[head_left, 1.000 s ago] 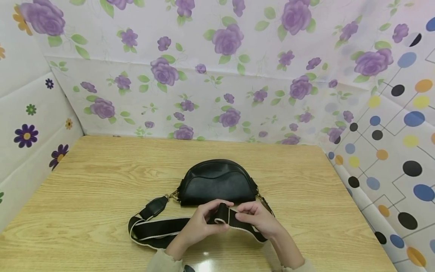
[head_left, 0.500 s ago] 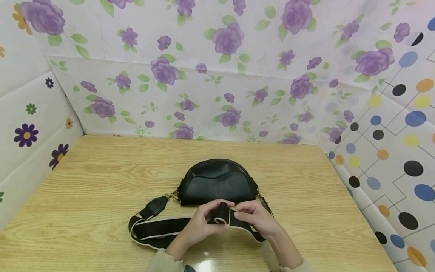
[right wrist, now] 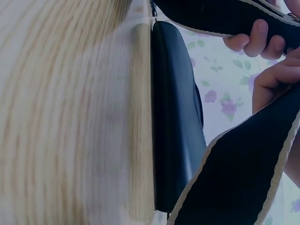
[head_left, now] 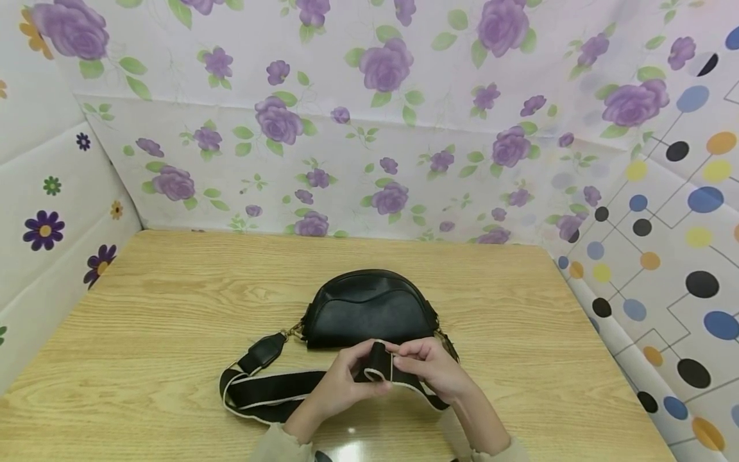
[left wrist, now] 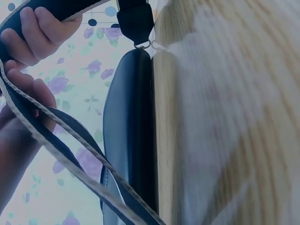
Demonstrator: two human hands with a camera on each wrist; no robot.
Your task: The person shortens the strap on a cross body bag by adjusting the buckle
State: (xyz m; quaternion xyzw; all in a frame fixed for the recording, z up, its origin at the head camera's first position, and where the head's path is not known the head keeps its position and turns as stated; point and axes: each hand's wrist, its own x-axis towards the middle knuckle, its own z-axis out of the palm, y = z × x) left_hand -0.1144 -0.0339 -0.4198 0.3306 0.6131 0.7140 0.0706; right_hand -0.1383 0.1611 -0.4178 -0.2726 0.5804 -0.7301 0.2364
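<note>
A black half-moon shoulder bag (head_left: pixel 369 311) lies on the wooden table, its wide black strap (head_left: pixel 277 388) with cream edging clipped on at both ends. My left hand (head_left: pixel 342 382) holds a folded-over loop of the strap between thumb and fingers in front of the bag. Close beside it, my right hand (head_left: pixel 435 369) pinches the strap near a thin pale bar (head_left: pixel 392 367) that crosses it. Both wrist views show the strap running through the fingers, with the bag (left wrist: pixel 129 131) behind. The fingers hide part of the bar and the strap beneath.
The wooden table (head_left: pixel 190 289) is bordered by a flowered back cloth (head_left: pixel 346 160) and a dotted cloth (head_left: pixel 652 301) at right. A black leather tab (head_left: pixel 265 353) joins strap and bag at left. A small dark object (head_left: pixel 321 456) shows at the bottom edge.
My right hand has shifted slightly left along the strap, closer to my left hand, now covering more of the strap beside the pale bar. The bag has stayed put.
</note>
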